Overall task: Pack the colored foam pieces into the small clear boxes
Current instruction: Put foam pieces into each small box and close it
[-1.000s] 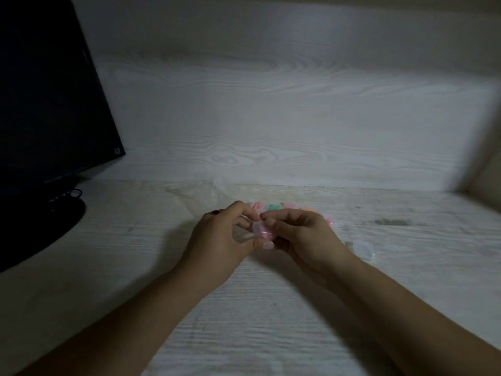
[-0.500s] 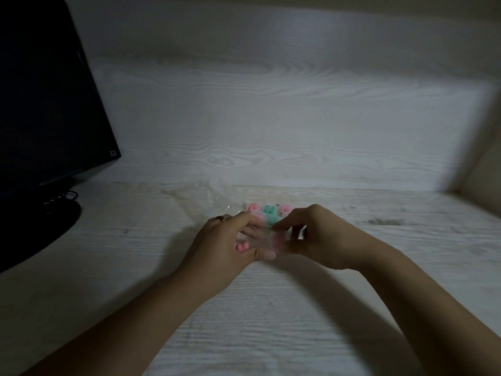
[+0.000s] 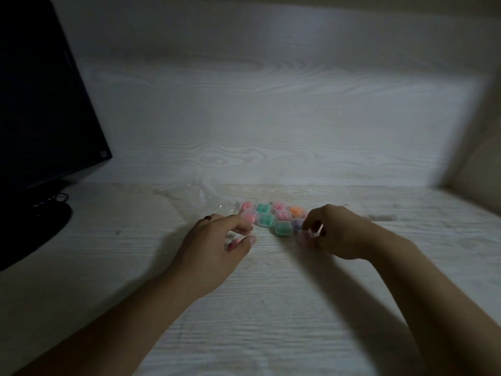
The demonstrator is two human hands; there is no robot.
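Head view, right hand (image 3: 340, 234) beside box cluster (image 3: 271, 217)

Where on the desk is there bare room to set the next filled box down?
Bare desk lies between the forearms, nearer the person than the left hand and right hand. Crowded: the filled boxes beyond the fingers, plastic bag behind them, monitor far left.

Dim wooden desk (image 3: 271, 308), cluster of filled clear boxes (image 3: 271, 219) at center, left hand (image 3: 214, 248) at 7 o'clock of it pinching a pink foam piece (image 3: 233, 243), right hand (image 3: 336, 234) at 4 o'clock holding a blurred box (image 3: 305, 237), dark monitor (image 3: 40, 104) at 10 o'clock.
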